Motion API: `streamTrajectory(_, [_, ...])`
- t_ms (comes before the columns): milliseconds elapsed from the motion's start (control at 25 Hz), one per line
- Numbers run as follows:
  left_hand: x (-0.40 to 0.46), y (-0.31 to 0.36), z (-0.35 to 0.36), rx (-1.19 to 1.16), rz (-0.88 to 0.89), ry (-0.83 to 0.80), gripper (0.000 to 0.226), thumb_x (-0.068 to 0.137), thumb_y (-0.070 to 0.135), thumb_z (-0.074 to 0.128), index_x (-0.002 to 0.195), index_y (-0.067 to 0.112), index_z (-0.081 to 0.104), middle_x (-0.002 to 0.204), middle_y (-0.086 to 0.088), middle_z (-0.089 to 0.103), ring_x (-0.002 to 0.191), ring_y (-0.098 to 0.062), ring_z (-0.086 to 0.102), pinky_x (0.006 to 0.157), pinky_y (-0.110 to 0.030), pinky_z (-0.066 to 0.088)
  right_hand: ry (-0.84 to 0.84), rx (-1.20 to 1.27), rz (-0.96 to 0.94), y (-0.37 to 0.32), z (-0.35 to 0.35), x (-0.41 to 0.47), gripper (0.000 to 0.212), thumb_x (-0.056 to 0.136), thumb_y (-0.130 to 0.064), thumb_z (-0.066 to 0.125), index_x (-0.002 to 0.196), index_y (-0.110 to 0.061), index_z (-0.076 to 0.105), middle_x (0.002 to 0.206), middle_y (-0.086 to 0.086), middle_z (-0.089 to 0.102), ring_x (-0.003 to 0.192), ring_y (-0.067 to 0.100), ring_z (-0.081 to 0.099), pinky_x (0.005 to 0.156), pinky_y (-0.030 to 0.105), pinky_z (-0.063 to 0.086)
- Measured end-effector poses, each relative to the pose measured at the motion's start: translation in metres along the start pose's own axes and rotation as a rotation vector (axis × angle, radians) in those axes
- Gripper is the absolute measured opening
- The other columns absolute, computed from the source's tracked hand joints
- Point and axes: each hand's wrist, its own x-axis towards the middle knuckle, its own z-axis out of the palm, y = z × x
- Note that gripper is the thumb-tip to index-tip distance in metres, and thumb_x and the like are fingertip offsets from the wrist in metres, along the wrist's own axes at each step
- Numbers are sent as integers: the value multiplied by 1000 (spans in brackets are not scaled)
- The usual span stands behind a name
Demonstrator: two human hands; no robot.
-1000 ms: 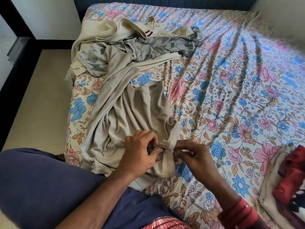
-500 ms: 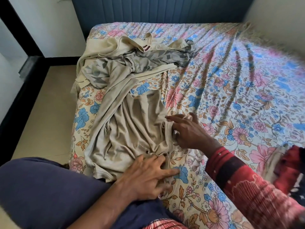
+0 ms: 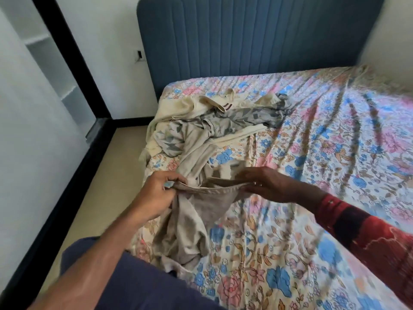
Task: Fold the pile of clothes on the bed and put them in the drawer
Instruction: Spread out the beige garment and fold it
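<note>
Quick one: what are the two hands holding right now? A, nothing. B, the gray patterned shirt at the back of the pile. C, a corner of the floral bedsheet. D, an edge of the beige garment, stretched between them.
D: the left hand and right hand each pinch the beige garment, its edge pulled taut between them above the bedsheet.

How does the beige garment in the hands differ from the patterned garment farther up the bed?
The beige garment is plain; the patterned garment carries grey shapes on a pale ground. The beige garment is lifted at its hem, stretched between the left hand and right hand; the patterned garment lies untouched, crumpled among other clothes. Both are unfolded and on the bed.
</note>
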Motion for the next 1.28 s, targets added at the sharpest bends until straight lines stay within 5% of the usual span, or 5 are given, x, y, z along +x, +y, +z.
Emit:
streamTrajectory(200, [36, 69, -72, -107, 33, 1, 55, 83, -16, 39, 62, 22, 71, 61, 8, 65, 60, -14, 59, 54, -26, 48, -99, -18, -35, -54, -124, 92, 18, 98, -36, 65, 95, -21, 75, 85, -1, 72, 76, 9, 64, 70, 29, 52])
streamTrajectory(520, [64, 202, -174, 276, 432, 215, 34, 81, 26, 86, 65, 21, 56, 59, 17, 51, 58, -2, 47, 60, -26, 38, 173, -278, -79, -160, -283, 184, 77, 71, -79, 72, 79, -2, 67, 67, 2, 53, 63, 9, 48, 62, 31, 41])
streamTrajectory(840, [76, 292, -256, 410, 567, 618, 13, 94, 6, 69, 96, 16, 76, 78, 6, 62, 77, -13, 64, 67, -22, 41, 261, -201, 53, -207, -335, 178, 30, 66, -27, 96, 80, -15, 73, 63, -5, 63, 56, 3, 57, 57, 28, 52])
streamTrajectory(1120, [54, 292, -267, -126, 331, -75, 25, 107, 15, 45, 90, 22, 62, 87, 0, 60, 74, -15, 57, 61, -31, 40, 90, 141, -87, -201, -355, 150, 21, 76, -7, 86, 81, -14, 67, 81, 7, 59, 81, 25, 53, 71, 36, 42])
streamTrajectory(1280, [65, 298, -260, 364, 350, 426, 35, 104, 9, 43, 79, 24, 61, 78, 1, 59, 70, -19, 53, 57, -26, 37, 181, 102, -158, -221, -351, 155, 32, 89, 11, 67, 78, -18, 61, 80, -5, 62, 75, 22, 50, 61, 29, 40])
